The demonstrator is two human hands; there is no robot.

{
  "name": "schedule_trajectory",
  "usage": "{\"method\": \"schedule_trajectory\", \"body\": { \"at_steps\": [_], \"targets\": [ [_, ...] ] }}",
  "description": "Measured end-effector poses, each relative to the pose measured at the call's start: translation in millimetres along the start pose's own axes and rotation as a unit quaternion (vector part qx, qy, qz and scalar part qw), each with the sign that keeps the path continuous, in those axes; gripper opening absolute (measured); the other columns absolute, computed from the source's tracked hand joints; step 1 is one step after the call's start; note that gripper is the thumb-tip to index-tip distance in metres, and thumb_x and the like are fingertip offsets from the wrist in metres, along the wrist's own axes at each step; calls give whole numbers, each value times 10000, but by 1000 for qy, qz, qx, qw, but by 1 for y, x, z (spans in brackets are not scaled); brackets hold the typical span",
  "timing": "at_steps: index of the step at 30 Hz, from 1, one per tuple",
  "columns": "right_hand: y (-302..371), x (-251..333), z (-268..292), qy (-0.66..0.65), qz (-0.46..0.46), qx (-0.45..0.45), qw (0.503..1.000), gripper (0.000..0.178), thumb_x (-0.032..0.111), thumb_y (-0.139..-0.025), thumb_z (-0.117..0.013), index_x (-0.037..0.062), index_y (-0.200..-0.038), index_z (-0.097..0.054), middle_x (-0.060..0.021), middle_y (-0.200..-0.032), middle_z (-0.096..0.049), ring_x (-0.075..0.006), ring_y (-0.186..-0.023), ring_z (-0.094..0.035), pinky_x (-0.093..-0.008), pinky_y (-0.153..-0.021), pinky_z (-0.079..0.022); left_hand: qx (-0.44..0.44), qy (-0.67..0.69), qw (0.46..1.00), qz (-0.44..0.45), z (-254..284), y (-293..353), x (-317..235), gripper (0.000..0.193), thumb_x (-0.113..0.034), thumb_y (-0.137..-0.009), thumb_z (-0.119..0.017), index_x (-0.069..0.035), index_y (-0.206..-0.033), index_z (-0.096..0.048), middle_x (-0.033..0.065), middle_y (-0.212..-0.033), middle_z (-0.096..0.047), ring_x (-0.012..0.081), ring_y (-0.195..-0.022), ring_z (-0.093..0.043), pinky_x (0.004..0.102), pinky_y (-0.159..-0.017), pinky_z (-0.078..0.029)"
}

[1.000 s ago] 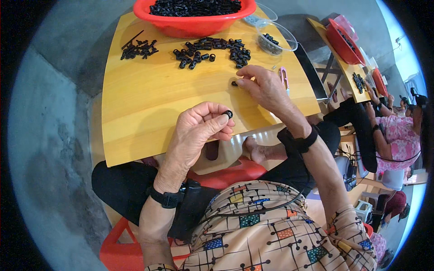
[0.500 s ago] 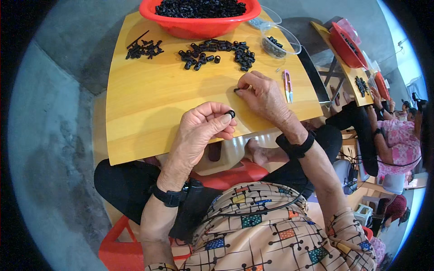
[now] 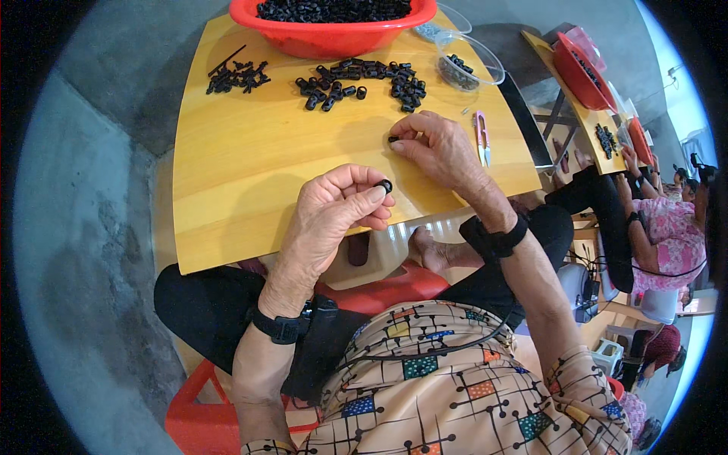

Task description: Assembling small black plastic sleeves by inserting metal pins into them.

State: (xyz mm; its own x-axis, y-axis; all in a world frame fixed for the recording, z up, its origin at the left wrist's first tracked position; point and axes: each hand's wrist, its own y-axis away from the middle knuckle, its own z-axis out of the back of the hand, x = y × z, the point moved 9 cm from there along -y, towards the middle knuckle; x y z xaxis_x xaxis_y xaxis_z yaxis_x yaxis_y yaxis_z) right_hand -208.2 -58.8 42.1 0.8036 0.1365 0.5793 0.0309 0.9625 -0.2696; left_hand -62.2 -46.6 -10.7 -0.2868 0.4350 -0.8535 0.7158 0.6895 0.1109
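Black and glossy, the small rounded piece (image 3: 385,186) sits at mid-frame, pinched between the thumb and forefinger of your left hand (image 3: 337,201). Your right hand (image 3: 440,148), higher and further right, nips a smaller black part (image 3: 392,139) at its fingertips. At the top of the frame, a red basin (image 3: 334,42) holds a heap of black pieces; at upper right, a clear tub (image 3: 484,64) holds some too. Your left fingers curl inward; your right hand lies back-up over the table (image 3: 227,174).
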Motion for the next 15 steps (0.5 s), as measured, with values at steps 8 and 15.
{"method": "schedule_trajectory", "body": {
  "at_steps": [8,15],
  "targets": [
    [6,-3,0,12,12,-56,998,130,139,-701,-664,54,-789,-618,-124,-743,-599,-297,-704,-598,-374,-634,-474,7,7,1000,-3,-1,0,0,178,-127,-851,-607,-24,-994,-580,71,-825,-642,101,-668,-612,221,-610,-525],
    [21,-8,-4,-133,-76,3,988,118,61,-741,-667,24,-830,-599,-59,-751,-614,-138,-667,-582,-266,-602,-462,2,17,1000,-1,-2,1,-2,186,-85,-855,-595,23,-1001,-556,121,-836,-639,129,-697,-631,220,-609,-538]
  ]
}}
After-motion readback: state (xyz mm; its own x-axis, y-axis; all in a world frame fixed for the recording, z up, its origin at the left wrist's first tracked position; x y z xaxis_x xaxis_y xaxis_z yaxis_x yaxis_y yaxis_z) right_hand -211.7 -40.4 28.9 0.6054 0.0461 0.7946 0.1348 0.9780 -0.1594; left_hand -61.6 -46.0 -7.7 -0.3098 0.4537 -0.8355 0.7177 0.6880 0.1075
